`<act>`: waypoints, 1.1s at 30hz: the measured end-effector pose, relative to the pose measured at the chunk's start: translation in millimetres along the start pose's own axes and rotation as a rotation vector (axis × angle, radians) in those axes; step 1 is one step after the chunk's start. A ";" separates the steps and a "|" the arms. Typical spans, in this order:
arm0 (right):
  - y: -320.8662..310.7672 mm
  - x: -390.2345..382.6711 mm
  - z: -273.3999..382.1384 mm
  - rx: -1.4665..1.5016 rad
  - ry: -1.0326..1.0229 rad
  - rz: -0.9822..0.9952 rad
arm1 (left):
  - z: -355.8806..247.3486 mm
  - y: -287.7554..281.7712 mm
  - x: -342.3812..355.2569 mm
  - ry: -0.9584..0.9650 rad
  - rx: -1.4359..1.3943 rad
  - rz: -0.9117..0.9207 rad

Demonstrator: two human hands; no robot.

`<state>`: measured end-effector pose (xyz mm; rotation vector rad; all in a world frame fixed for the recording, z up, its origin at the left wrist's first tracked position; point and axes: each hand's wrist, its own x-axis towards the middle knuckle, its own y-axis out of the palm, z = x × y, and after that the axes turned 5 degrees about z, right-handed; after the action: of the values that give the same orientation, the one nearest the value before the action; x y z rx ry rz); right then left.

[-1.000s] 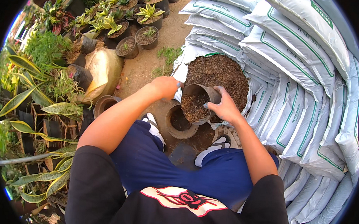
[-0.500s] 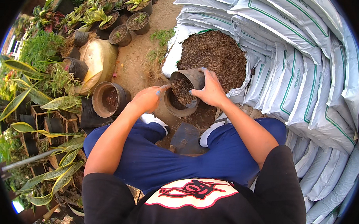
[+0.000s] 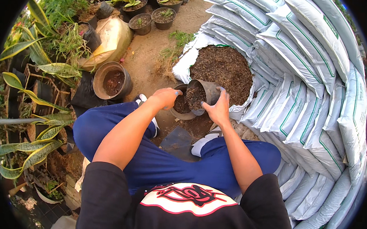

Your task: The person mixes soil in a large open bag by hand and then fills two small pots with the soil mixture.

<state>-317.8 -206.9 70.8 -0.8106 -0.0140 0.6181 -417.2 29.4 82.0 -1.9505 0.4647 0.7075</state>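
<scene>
With the right hand (image 3: 219,111) clasping the tilted black pot (image 3: 202,95) (soil-filled, at 12 o'clock between the feet), pour slowly into the lower pot (image 3: 182,109) the curled left hand (image 3: 166,98) steadies.

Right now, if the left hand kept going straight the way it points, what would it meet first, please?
Probably the soil in the tilted dark pot held by the right hand; the left hand points that way, though depth is unclear.

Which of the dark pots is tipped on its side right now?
The soil-filled pot in the right hand, tilted over the pot on the ground; the others stand upright.
</scene>
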 end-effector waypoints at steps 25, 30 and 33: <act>2.3 -1.7 0.2 -0.123 -0.160 -0.017 | 22.0 10.2 23.2 -0.027 -0.047 0.086; -0.7 -4.9 -1.2 -0.140 -0.157 -0.022 | 18.9 6.9 25.3 -0.059 -0.037 0.141; -1.2 -4.9 8.0 -0.128 -0.171 -0.028 | 31.6 18.3 28.4 -0.049 -0.039 0.110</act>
<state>-323.1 -204.7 78.3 -0.8778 -0.2228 0.6641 -415.3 48.6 39.9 -1.9506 0.5341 0.8383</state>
